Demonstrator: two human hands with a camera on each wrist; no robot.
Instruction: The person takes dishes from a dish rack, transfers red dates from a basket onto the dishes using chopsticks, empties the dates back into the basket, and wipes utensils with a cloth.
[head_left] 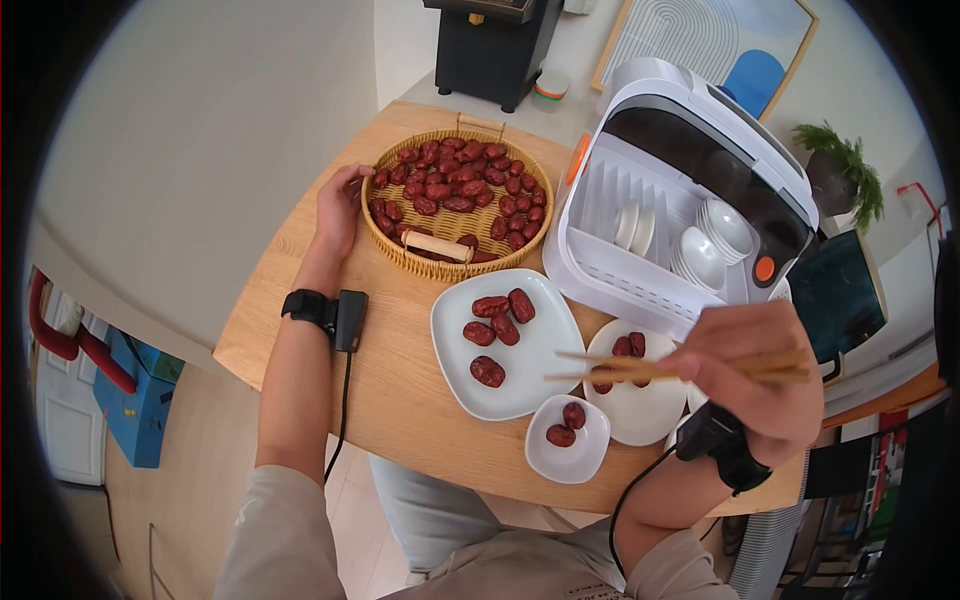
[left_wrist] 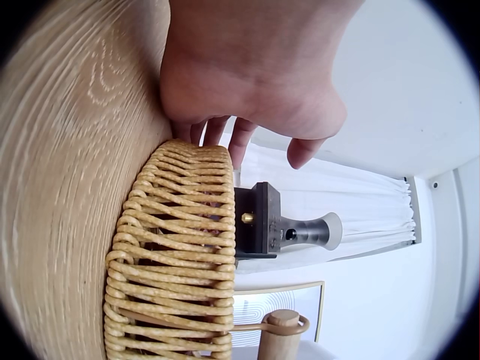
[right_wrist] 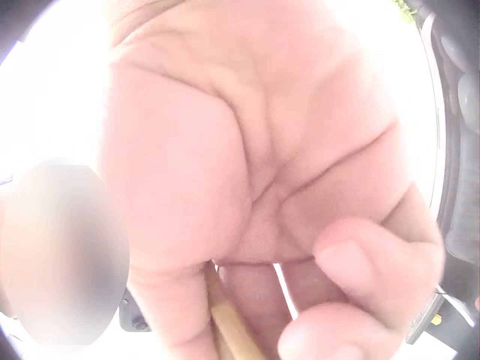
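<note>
My left hand [head_left: 341, 207] rests with its fingers at the left rim of a round woven basket [head_left: 440, 262] full of dried red dates [head_left: 459, 204]. In the left wrist view its fingers lie against the wicker side [left_wrist: 172, 247], the thumb held apart. My right hand [head_left: 755, 370] grips a pair of wooden chopsticks [head_left: 650, 373], their tips apart and reaching left over a round white plate [head_left: 640, 425] with several dates. Left of it, a larger squarish white plate [head_left: 465, 380] bears several dates [head_left: 487, 371]. A small white bowl [head_left: 540, 462] in front holds two dates [head_left: 561, 436].
Behind the plates stands a white dish box [head_left: 640, 290] with its lid raised, small white bowls [head_left: 698, 257] inside. A black appliance [head_left: 493, 55] is at the back. The wooden table [head_left: 400, 390] has a rounded left edge. Cables run from both wrist cameras.
</note>
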